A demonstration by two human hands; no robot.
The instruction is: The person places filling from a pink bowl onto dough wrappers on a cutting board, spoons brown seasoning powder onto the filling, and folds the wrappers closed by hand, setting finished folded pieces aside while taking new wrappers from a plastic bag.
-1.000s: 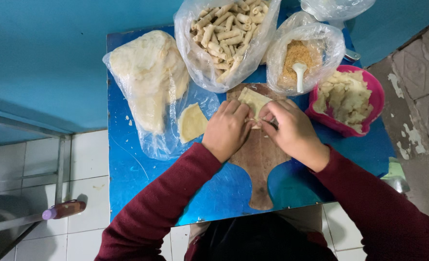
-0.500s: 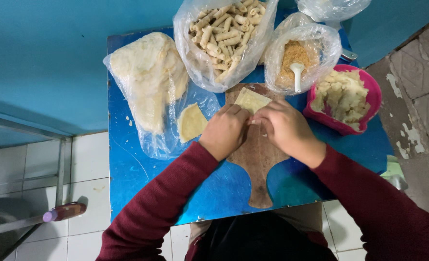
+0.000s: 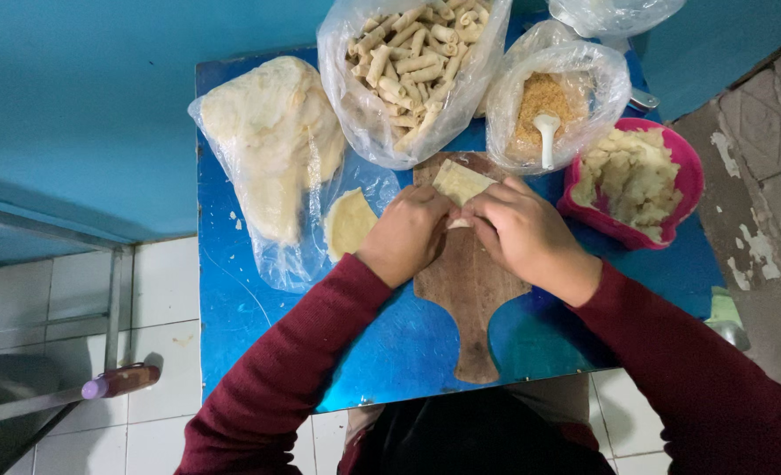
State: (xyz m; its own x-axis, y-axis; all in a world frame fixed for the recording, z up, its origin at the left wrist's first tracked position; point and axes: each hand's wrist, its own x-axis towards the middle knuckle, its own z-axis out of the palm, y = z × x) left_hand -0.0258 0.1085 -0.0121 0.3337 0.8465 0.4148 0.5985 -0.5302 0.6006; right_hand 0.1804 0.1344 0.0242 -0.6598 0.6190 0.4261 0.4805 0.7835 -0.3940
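Seen from above, a person in dark red sleeves works at a small blue counter (image 3: 258, 334) set on a white tiled floor.

Nearest, at 6 o'clock, the handle of a wooden cutting board (image 3: 471, 290) points back toward the person. Across the board's middle, the left hand (image 3: 405, 233) and right hand (image 3: 524, 236) sit side by side, fingers curled down and thumbs nearly touching. Both are closed lightly over the near edge of a pale pastry wrapper (image 3: 459, 183), whose free flat corner shows just beyond the fingertips, toward 12 o'clock. A small rolled end peeks out between the thumbs.

By the look of it, the step in hand is rolling the wrapper into a tube. The next move would call for an even forward push from both hands, keeping the roll tight until the far corner is taken up.

At 9 o'clock of the hands, a round disc of dough (image 3: 349, 223) lies on clear plastic. Beyond it, at 10 o'clock, is a large bag of stacked wrappers (image 3: 258, 141). At 3 o'clock stands a pink bowl (image 3: 672, 230) of pale filling. Farther off, at 12 o'clock, is a bag of finished rolls (image 3: 408, 62), and at 1 o'clock a bag of breadcrumbs (image 3: 553, 97) with a white spoon in it.

Compared with a second ago, the hands have drawn closer together and less of the wrapper lies flat.
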